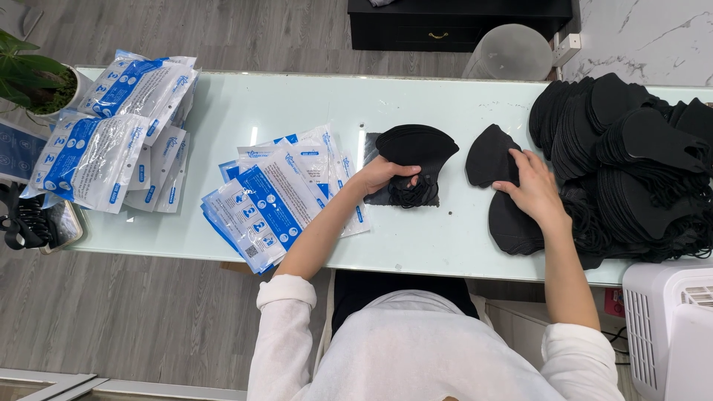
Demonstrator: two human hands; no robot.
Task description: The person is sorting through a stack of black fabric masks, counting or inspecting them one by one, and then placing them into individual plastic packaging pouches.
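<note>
On the pale table (416, 245), the big heap of black masks (631, 163) sits at my right. My right hand (533, 186) presses flat, unclenched, on a loose mask (490, 154); my left hand (379, 175) grips a small stack (417, 148), seemingly by its ear loops. Edges should stay aligned beside the empty packets (275, 197).

Two hands work among two piles of blue-and-white packets (119, 126), one potted plant (33, 82) and countless black masks (631, 163).

head camera, steeply down over table (416, 252), probably mid-range.
</note>
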